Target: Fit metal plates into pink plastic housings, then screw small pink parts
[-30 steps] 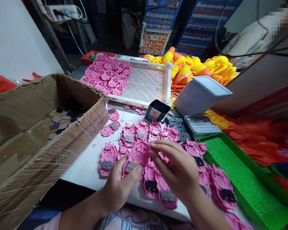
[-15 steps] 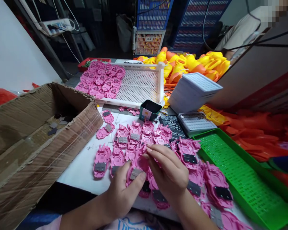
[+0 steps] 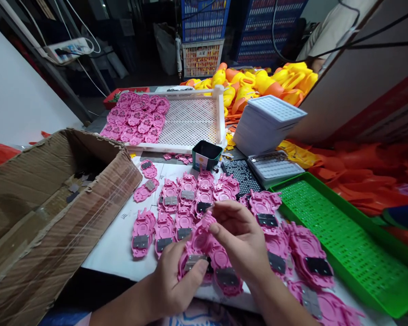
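Observation:
A pink plastic casing [image 3: 201, 240] with a grey plate at its near end is tilted up off the table. My left hand [image 3: 177, 276] grips it by the near end, thumb across the plate. At the casing's upper right end is my right hand [image 3: 243, 240], its thumb against the edge and its fingers curled behind. Any small part between those fingers is hidden. Around both hands lie several similar casings [image 3: 143, 231], many with a grey or black plate. A small dark open tub [image 3: 206, 154] stands beyond them.
An open cardboard box [image 3: 88, 203] stands left. Behind is a white mesh tray [image 3: 193, 122] bearing pink flower-shaped pieces [image 3: 136, 117]. On the right are a green tray [image 3: 347, 244], a stack of white trays [image 3: 265, 127] and orange pieces [image 3: 357, 176]. Yellow parts [image 3: 258, 83] are heaped at the back.
My right hand's fingers have curled back and its thumb has shifted to the casing's upper edge. The left hand keeps its grip, slightly lower in view. The camera view has shifted a little.

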Tool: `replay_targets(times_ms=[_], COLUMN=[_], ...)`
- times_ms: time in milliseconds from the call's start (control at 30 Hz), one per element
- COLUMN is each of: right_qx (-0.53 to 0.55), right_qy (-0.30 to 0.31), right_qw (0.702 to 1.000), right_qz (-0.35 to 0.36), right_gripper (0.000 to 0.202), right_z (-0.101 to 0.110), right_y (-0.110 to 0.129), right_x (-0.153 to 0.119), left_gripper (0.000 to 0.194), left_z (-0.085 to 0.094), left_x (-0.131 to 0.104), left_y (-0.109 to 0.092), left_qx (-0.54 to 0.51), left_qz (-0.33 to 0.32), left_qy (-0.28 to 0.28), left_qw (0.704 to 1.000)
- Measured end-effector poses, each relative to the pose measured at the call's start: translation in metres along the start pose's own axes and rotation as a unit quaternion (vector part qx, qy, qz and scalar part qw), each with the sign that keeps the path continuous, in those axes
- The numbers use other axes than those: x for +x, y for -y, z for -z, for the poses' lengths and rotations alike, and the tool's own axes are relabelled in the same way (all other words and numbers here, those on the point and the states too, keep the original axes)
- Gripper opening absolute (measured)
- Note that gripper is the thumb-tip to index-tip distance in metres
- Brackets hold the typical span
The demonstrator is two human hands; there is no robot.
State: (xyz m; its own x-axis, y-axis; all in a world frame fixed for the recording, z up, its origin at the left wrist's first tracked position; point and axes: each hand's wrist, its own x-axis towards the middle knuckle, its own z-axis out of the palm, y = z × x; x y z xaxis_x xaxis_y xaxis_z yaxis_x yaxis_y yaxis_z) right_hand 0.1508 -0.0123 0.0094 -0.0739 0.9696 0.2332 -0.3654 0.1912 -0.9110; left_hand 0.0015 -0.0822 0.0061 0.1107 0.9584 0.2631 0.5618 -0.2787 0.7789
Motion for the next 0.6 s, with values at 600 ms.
replay_targets(times_ms=[600], right_qx=[-0.072], right_qy=[0.248], right_qw=[0.965], right_qz=[-0.052], right_gripper=[0.017], right_z=[0.01], right_y=[0.018], right_x=[-0.001], left_gripper=[0.055], left_z=[0.014], left_x=[0.023], left_y=[0.021], left_qx=[-0.081], left_qz=[-0.218], left_qy=[0.082], left_qw=[0.969])
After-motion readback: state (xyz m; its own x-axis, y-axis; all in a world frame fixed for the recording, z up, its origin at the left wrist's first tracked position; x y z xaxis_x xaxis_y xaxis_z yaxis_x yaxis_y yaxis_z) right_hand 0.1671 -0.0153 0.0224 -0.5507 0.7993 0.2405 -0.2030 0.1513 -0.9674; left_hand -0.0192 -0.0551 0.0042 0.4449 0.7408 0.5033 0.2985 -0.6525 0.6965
